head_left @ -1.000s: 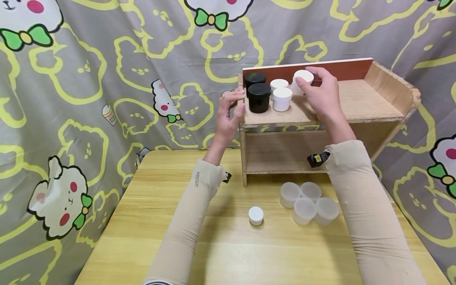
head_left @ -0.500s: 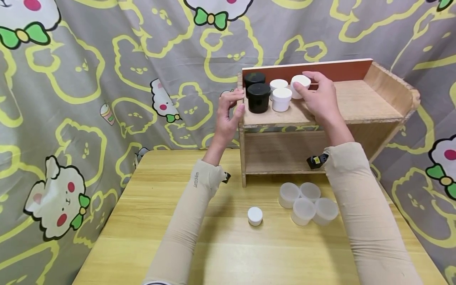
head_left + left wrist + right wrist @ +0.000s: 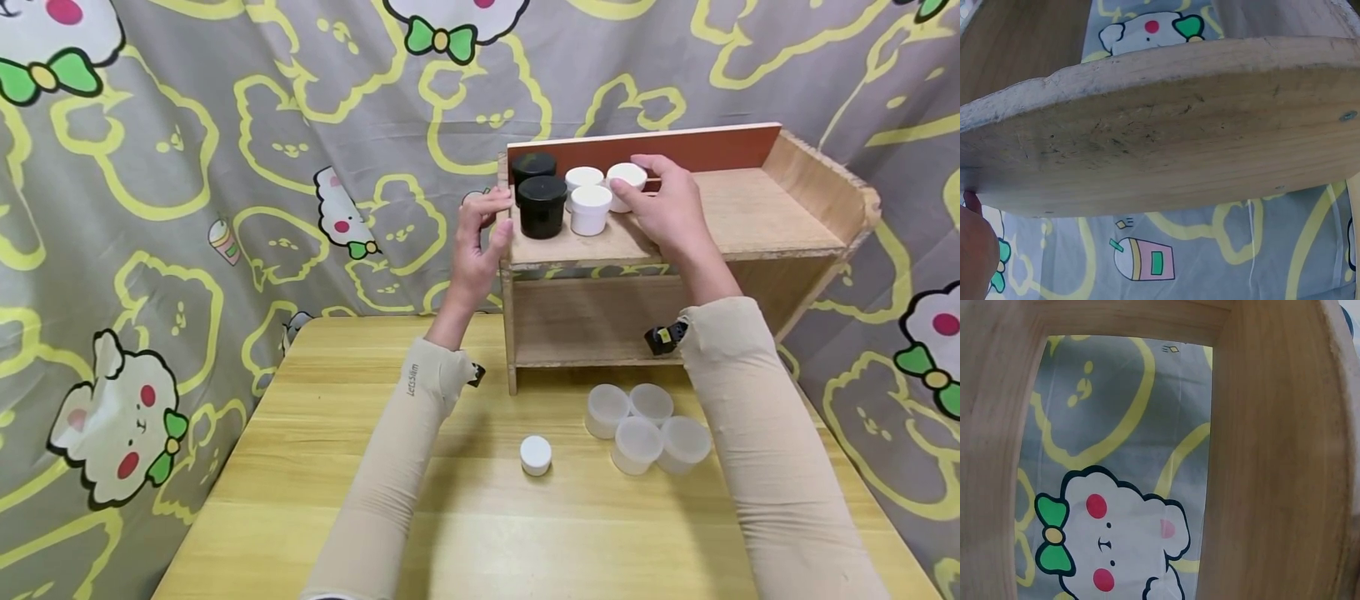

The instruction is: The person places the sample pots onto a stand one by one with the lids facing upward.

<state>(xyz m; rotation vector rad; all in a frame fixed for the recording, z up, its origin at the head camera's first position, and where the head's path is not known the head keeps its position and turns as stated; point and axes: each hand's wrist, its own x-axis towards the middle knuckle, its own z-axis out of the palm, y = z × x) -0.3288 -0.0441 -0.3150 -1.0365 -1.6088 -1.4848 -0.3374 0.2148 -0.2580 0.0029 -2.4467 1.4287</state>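
Note:
My right hand (image 3: 671,204) pinches a white lidded jar (image 3: 627,177) between thumb and fingers, on the top board of the wooden shelf (image 3: 772,208). Two more white jars (image 3: 590,212) stand just left of it, one behind the other. At the board's left end are two black lidded jars (image 3: 542,208), also front and back. My left hand (image 3: 480,237) holds the shelf's left side panel, its bent fingers at the upper edge and its thumb lower. The left wrist view shows this panel's outer face (image 3: 1166,144), with a finger (image 3: 975,244) at the lower left.
A small white jar (image 3: 536,455) stands on the wooden table (image 3: 337,467) below the shelf. To its right, several translucent tubs (image 3: 637,444) are grouped together. A lower shelf board (image 3: 585,321) lies under the top one. Patterned curtain (image 3: 360,125) surrounds the table behind and at the sides.
My right hand has lowered the white jar and brought it left, close beside the other white jars. The left hand has stayed on the side panel.

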